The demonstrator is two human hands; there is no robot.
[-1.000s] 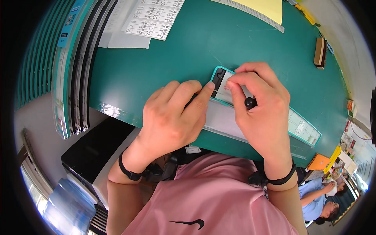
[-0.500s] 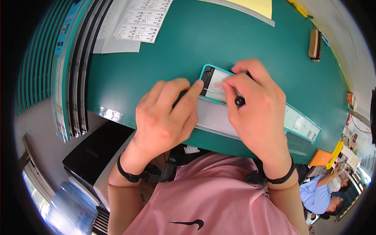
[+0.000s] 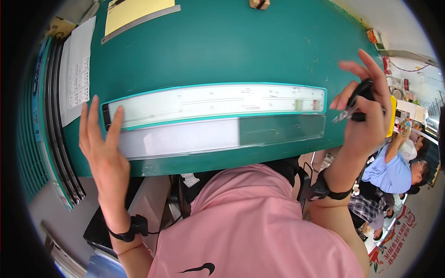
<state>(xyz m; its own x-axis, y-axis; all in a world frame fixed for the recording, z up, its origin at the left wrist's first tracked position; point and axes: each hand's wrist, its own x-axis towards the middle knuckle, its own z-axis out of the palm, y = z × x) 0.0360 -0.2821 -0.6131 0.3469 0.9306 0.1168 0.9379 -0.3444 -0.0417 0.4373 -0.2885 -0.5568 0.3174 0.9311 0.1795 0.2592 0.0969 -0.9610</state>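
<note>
A long, narrow box with a teal rim (image 3: pixel 208 107) lies flat on the green tabletop (image 3: pixel 208 55), stretched from side to side in front of the person. It has a pale, glossy face with thin lines along it, coloured marks toward its right end and a black section at its left end. Along its near edge runs a clear cover (image 3: pixel 278 132), its left part backed in white.

The left hand (image 3: pixel 109 164) is at the box's left end with its fingers spread apart. The rightmost visible digit lies over the pale face, just past the black section; the others reach out beyond the end, left of the box. Whether they press on anything cannot be told.

The right hand (image 3: pixel 375 109) is just off the box's opposite end, apart from it. Some fingers are curled around a black-handled hand tool (image 3: pixel 361 92), while two stretch away from it. The tool's metal tip points toward the box, near its right end and not on it.

Farther out, a yellow sheet (image 3: pixel 139 16) lies beyond the box with a grey strip along its edge, white papers (image 3: pixel 76 76) lie at the left, and a co-worker in a blue top (image 3: pixel 387 173) shows at the right.
</note>
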